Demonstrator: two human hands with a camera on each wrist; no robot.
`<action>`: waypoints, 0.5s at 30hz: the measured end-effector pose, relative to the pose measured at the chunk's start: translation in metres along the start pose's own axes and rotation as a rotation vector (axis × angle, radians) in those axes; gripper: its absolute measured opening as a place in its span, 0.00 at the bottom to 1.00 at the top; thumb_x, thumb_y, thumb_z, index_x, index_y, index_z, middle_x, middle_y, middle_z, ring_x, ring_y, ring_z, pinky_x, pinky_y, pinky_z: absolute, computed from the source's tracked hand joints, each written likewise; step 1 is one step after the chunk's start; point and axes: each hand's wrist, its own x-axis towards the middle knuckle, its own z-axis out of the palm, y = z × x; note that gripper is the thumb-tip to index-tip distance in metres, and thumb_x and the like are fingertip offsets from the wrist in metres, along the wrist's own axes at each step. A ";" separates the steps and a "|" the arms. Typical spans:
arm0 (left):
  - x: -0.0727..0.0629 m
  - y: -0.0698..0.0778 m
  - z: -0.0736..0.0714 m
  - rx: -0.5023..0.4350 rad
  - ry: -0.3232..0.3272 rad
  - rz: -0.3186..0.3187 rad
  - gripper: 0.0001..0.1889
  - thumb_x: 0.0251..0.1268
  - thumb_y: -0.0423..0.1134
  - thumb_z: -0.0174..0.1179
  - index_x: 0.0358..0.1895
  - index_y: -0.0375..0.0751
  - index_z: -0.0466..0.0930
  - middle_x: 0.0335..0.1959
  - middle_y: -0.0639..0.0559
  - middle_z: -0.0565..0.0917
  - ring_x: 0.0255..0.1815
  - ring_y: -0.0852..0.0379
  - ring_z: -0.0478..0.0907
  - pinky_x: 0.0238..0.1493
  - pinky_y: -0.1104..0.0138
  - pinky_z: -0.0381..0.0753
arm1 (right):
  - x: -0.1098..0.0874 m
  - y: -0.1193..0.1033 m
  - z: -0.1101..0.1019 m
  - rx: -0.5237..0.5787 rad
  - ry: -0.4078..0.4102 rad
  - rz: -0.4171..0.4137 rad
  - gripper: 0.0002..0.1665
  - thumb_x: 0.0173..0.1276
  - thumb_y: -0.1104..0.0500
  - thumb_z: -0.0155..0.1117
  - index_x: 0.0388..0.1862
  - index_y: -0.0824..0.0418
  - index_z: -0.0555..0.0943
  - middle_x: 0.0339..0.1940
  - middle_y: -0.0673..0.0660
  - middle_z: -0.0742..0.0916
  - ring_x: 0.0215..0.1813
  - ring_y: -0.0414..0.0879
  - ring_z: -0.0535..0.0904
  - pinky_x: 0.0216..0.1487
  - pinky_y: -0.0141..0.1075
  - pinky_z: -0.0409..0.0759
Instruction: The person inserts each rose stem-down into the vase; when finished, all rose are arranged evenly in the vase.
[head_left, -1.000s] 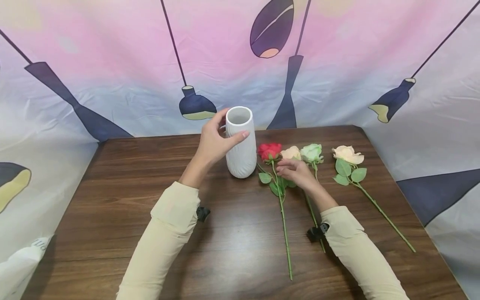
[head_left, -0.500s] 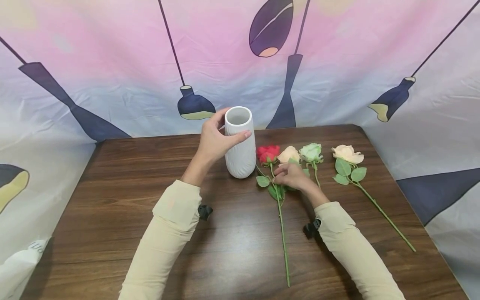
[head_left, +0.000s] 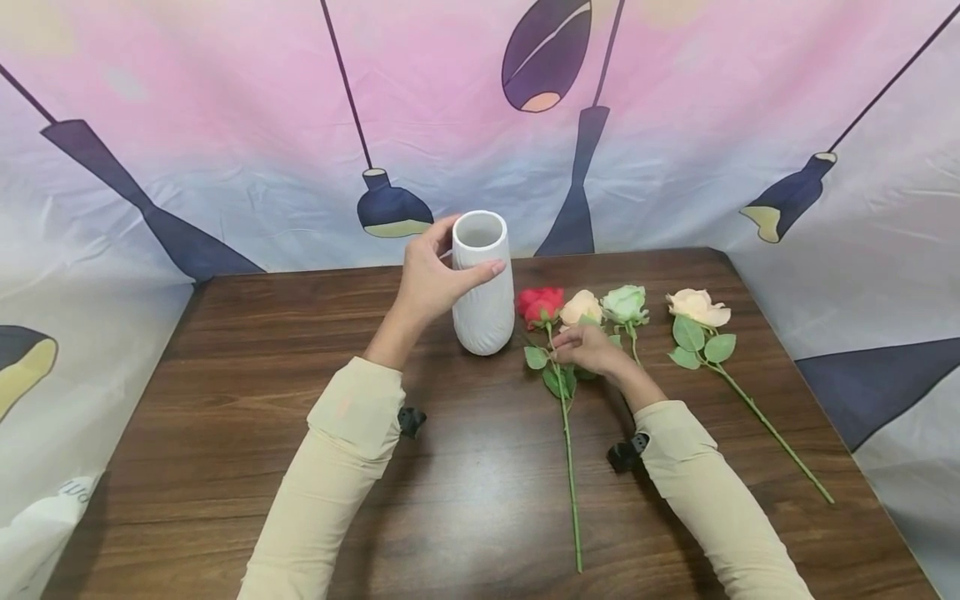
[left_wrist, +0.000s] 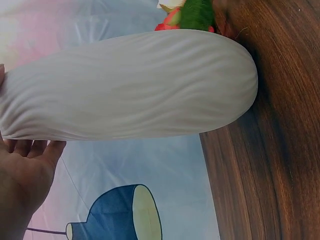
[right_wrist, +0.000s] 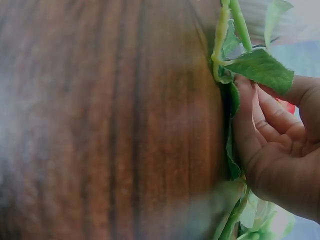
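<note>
A white ribbed vase (head_left: 483,312) stands upright near the back of the table, its mouth facing up. My left hand (head_left: 431,279) grips it near the rim, thumb across the front and fingers behind. In the left wrist view the vase (left_wrist: 130,87) fills the upper middle. To its right lies a red rose (head_left: 542,305), its long green stem pointing toward me. My right hand (head_left: 591,350) pinches that stem just below the bloom. The right wrist view has a serrated leaf (right_wrist: 262,70) partly covering the fingertips.
Beside the red rose lie a peach rose (head_left: 581,308) and a pale green rose (head_left: 625,305), their stems partly behind my right hand and arm. A cream rose (head_left: 697,308) lies farther right. Behind the brown table (head_left: 247,400) hangs a printed cloth (head_left: 465,100).
My right hand has come down from above the flowers onto the red rose's stem, and that rose has shifted slightly toward me. The left hand and vase stay put.
</note>
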 end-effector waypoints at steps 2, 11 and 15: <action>0.000 0.000 0.000 0.009 0.001 0.003 0.35 0.48 0.38 0.79 0.64 0.39 0.78 0.56 0.41 0.85 0.57 0.46 0.86 0.61 0.55 0.86 | -0.002 -0.002 -0.002 0.062 -0.013 0.006 0.22 0.68 0.68 0.63 0.57 0.81 0.77 0.34 0.56 0.89 0.31 0.33 0.80 0.36 0.24 0.82; -0.001 0.001 -0.001 0.002 0.003 0.016 0.35 0.48 0.37 0.79 0.64 0.39 0.78 0.55 0.41 0.85 0.56 0.47 0.86 0.61 0.58 0.86 | -0.003 -0.013 -0.012 0.228 0.057 0.007 0.25 0.72 0.69 0.60 0.64 0.80 0.72 0.29 0.39 0.85 0.30 0.31 0.81 0.37 0.24 0.85; -0.001 0.000 -0.001 -0.006 0.005 0.016 0.35 0.48 0.36 0.79 0.64 0.38 0.78 0.55 0.40 0.85 0.56 0.47 0.86 0.61 0.58 0.86 | -0.004 -0.012 -0.013 0.225 0.043 0.006 0.26 0.73 0.69 0.58 0.67 0.81 0.70 0.34 0.46 0.88 0.32 0.32 0.83 0.41 0.25 0.87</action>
